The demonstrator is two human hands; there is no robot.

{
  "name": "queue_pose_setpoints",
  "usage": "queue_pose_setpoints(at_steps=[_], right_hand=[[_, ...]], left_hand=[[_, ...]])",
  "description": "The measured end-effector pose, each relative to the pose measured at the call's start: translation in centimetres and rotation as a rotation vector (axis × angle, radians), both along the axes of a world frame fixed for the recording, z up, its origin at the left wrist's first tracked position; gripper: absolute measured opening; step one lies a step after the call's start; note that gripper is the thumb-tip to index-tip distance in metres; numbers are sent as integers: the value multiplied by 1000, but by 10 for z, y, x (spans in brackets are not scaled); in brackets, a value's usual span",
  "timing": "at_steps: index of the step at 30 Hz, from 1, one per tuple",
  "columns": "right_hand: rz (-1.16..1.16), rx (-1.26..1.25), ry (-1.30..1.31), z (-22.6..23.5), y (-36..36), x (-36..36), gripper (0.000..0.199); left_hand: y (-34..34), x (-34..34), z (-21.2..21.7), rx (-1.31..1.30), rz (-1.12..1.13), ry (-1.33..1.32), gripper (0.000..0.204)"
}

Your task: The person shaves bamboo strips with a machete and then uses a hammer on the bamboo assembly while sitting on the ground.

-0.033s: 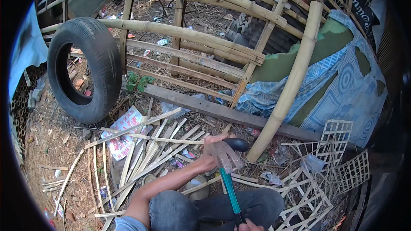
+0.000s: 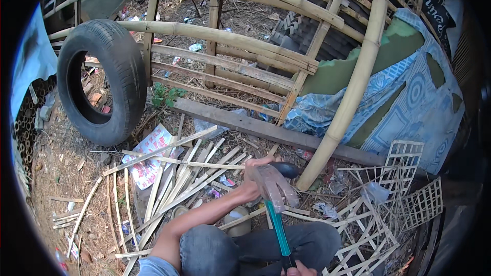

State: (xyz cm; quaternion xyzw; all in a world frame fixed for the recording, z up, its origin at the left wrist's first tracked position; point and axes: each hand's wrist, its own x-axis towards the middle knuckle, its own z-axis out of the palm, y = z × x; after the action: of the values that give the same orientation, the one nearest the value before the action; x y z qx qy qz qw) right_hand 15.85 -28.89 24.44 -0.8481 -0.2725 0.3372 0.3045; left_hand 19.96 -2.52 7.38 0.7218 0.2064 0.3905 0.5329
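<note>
My right hand (image 2: 299,270), at the lower edge, closes round the black grip of a teal-handled hammer (image 2: 277,225). The blurred head of the hammer lies over my left hand (image 2: 249,186), so some of the fingers are hidden. My left hand is closed, and beyond its fingertips sticks out a rounded black piece (image 2: 285,169). A thin bamboo strip (image 2: 207,164) runs up to this hand from the left. What exactly the left hand grips is hidden. Loose split bamboo strips (image 2: 174,189) lie piled beside my left forearm.
A tyre (image 2: 134,92) leans against a bamboo frame (image 2: 240,46) ahead. A thick bamboo pole (image 2: 353,102) slants up beside blue patterned cloth (image 2: 409,97). A wooden beam (image 2: 245,123) lies along the ground. Woven bamboo lattice pieces (image 2: 404,163) are at right, and a pale container (image 2: 238,220) sits near my knees.
The blurred hammer head sits slightly lower and further right over my left hand. My hands have shifted a little to the right along with the whole view.
</note>
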Motion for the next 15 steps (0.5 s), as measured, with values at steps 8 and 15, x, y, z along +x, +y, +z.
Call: queue_pose_setpoints(at_steps=[8,15], right_hand=[[-288,305,-8,-33,-16,13,60],[-246,475,156,-33,-9,7,50]], left_hand=[[19,18,8,49,192,79,8],[15,12,1,110,214,4,11]])
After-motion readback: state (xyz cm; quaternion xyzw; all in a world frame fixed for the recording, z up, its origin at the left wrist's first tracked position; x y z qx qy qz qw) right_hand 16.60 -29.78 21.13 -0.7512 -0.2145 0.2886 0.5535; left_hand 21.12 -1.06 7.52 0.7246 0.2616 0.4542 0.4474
